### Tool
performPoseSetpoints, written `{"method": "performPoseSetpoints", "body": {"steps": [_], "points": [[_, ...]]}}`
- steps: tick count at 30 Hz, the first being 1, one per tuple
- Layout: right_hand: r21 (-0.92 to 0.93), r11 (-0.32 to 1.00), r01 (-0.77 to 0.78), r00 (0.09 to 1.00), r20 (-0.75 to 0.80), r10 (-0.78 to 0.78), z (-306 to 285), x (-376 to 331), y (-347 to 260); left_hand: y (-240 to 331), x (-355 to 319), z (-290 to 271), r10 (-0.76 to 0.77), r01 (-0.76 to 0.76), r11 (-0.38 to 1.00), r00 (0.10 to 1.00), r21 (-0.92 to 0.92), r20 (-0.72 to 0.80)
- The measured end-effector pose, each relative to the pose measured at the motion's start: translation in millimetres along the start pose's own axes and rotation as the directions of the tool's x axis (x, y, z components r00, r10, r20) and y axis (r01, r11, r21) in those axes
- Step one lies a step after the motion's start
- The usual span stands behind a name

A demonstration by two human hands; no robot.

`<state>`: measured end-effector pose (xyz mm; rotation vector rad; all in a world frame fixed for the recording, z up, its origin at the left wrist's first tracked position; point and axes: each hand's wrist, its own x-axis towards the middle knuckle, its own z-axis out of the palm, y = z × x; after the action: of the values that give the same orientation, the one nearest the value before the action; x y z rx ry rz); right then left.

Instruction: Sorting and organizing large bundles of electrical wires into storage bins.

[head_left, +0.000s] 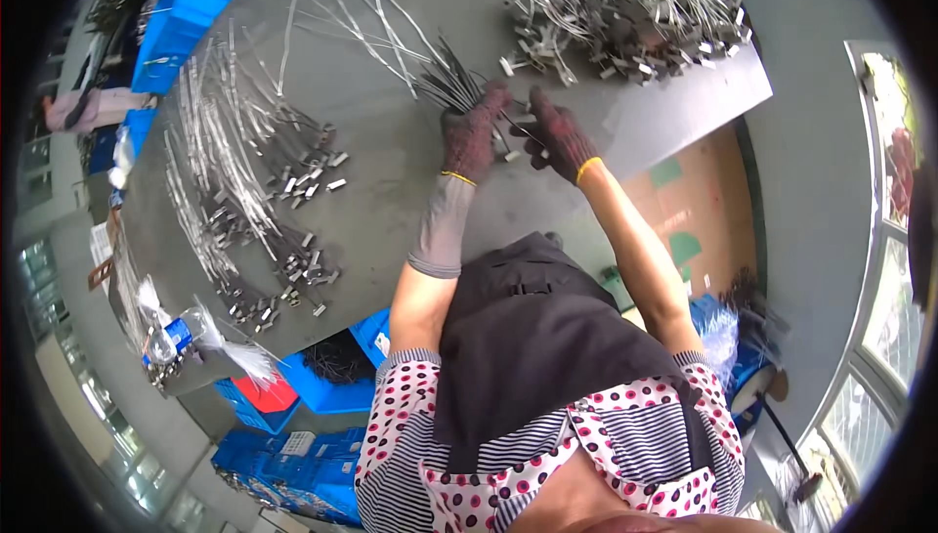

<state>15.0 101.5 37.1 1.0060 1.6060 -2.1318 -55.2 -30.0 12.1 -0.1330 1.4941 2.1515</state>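
Observation:
My left hand (472, 134), in a dark red and black knit glove, is closed around a bundle of thin cables (447, 82). Their dark sleeved part lies by my fingers, and silvery ends fan out to the far left over the grey table. My right hand (564, 139), gloved the same way, is just to the right with its fingers curled. A thin dark cable seems to run from the bundle to its fingertips, though the exact grip is partly hidden. A small pale connector (512, 156) hangs below, between the hands.
Silvery cables with connector ends (220, 157) lie spread on the left of the metal table (391, 211). Another large cable pile (625, 15) is at the far right. A clear plastic bottle (176, 338) lies at the left edge. Blue bins (327, 391) stand below the near edge.

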Motion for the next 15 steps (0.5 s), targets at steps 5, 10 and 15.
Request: {"method": "performPoseSetpoints", "body": {"steps": [5,10,15], "points": [[0.013,1.000,-0.004,0.997,-0.075,0.005,-2,-3,-5,-19,-14,16,-0.114,0.110,0.987,0.993,0.119,0.030],[0.017,1.000,-0.023,0.995,-0.098,0.025,-6,4,8,-44,-14,8,-0.270,0.272,0.945,0.962,0.183,-0.034],[-0.093,0.994,0.061,0.983,-0.165,-0.075,-14,22,19,-30,-26,31,-0.324,0.337,0.919,0.941,0.204,-0.098]]}}
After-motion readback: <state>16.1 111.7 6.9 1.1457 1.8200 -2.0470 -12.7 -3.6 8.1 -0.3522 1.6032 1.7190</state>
